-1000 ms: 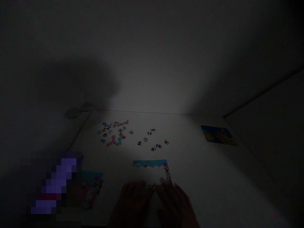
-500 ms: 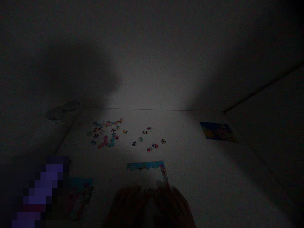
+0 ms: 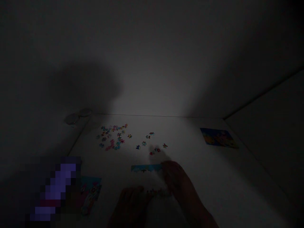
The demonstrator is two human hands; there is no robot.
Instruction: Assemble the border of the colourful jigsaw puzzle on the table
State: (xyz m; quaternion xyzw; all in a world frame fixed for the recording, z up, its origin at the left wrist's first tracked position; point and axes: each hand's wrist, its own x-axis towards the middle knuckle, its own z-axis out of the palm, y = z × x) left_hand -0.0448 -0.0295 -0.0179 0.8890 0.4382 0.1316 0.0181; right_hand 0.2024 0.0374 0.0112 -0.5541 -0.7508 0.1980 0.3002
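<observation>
A partly built jigsaw border lies on the white table, with a blue top strip (image 3: 146,168) and a row of pieces along its lower edge (image 3: 155,192). My right hand (image 3: 176,179) sits over the border's right side and hides it. My left hand (image 3: 130,205) is dark and low in the view, at the lower left of the border. The darkness hides whether either hand holds a piece. Farther off lie a heap of loose jigsaw pieces (image 3: 112,136) and a smaller scattered group (image 3: 149,144), nearest my right hand.
A colourful picture card (image 3: 218,137) lies at the table's right, and another (image 3: 90,194) lies at lower left beside a pixelated purple patch (image 3: 58,190). Two round glass discs (image 3: 78,116) sit beyond the table's far left corner. A wall rises behind the table.
My right hand has moved forward and up from the border's lower edge and now covers its right side. My left hand stays near the lower edge.
</observation>
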